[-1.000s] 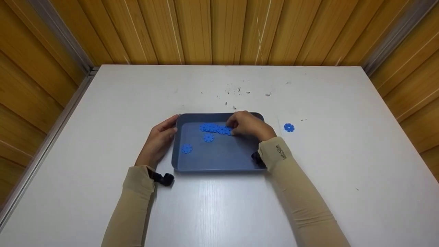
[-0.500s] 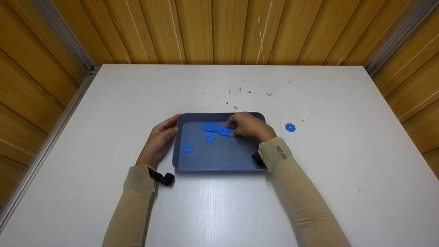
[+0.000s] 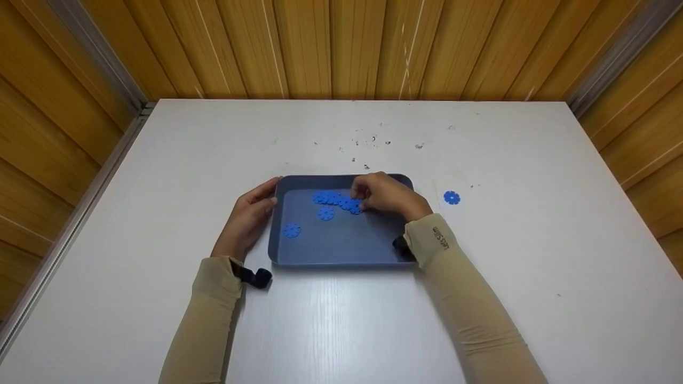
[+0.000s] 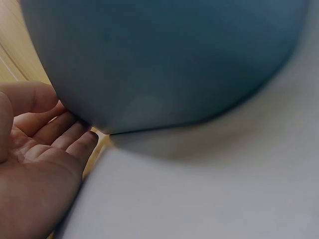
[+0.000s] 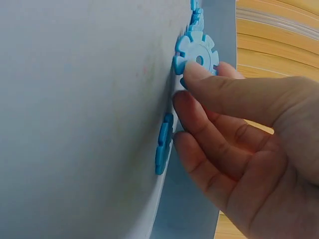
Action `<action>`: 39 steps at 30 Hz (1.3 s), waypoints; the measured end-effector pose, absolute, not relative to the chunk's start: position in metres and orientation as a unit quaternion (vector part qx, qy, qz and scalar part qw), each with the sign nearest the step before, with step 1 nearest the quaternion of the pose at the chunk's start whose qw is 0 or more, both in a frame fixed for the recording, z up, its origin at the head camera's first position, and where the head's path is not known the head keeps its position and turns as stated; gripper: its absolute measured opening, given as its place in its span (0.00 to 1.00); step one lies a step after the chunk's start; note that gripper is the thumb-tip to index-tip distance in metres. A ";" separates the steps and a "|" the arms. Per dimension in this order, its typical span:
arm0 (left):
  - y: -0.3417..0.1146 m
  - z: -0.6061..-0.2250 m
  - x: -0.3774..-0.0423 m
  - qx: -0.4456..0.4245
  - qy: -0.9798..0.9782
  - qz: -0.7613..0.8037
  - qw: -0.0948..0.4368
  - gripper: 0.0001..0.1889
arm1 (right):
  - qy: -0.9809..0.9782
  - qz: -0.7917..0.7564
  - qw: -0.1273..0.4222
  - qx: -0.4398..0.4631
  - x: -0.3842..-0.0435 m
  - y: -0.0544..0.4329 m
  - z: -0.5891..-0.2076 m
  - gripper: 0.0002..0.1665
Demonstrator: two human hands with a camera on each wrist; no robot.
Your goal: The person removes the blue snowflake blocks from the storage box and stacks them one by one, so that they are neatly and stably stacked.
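In the head view a grey-blue tray [image 3: 341, 245] holds several blue notched plastic discs [image 3: 326, 214], many overlapping in a row near its back wall. My right hand [image 3: 387, 194] reaches inside and pinches a blue notched disc [image 5: 199, 52] at the row's right end. In the right wrist view, its thumb lies on that disc's face. Another disc [image 5: 163, 144] lies below those fingertips. My left hand [image 3: 248, 216] rests against the tray's left side, thumb near the rim. The left wrist view shows its fingers [image 4: 75, 137] relaxed along the tray's outer wall.
One loose blue disc [image 3: 451, 198] lies on the white table [image 3: 512, 256] to the right of the tray. Another disc [image 3: 292, 230] sits apart near the tray's left wall. Yellow wood-look panels [image 3: 352, 48] stand behind the table and at both sides.
My right hand stays at the row's right end, where the disc at its fingertips has shifted and tilted slightly. My left hand keeps its place by the tray.
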State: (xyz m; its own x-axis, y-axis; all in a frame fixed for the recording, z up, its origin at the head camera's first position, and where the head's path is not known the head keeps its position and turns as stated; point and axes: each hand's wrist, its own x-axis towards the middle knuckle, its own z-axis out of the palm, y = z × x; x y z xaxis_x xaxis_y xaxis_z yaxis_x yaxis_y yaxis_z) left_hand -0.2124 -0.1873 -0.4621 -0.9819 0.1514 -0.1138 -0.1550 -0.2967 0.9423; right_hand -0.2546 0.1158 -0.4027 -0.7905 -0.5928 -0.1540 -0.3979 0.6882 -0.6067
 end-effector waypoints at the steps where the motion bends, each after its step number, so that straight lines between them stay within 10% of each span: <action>1: -0.187 -0.462 -0.212 -0.002 0.586 0.804 0.096 0.29 | 0.902 -0.285 0.170 -0.276 -0.255 0.116 -0.402 0.13; 39: -0.186 -0.459 -0.212 -0.010 0.600 0.794 0.096 0.29 | 0.909 -0.275 0.168 -0.265 -0.243 0.142 -0.370 0.06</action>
State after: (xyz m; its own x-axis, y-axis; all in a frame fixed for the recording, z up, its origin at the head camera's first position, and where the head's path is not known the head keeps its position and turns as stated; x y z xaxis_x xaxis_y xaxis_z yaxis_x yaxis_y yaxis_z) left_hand -0.2115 -0.1863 -0.4590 -0.9815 0.1400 -0.1306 -0.1639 -0.2614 0.9512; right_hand -0.2433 0.1418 -0.3700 -0.8025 -0.5748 -0.1602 -0.3895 0.7080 -0.5891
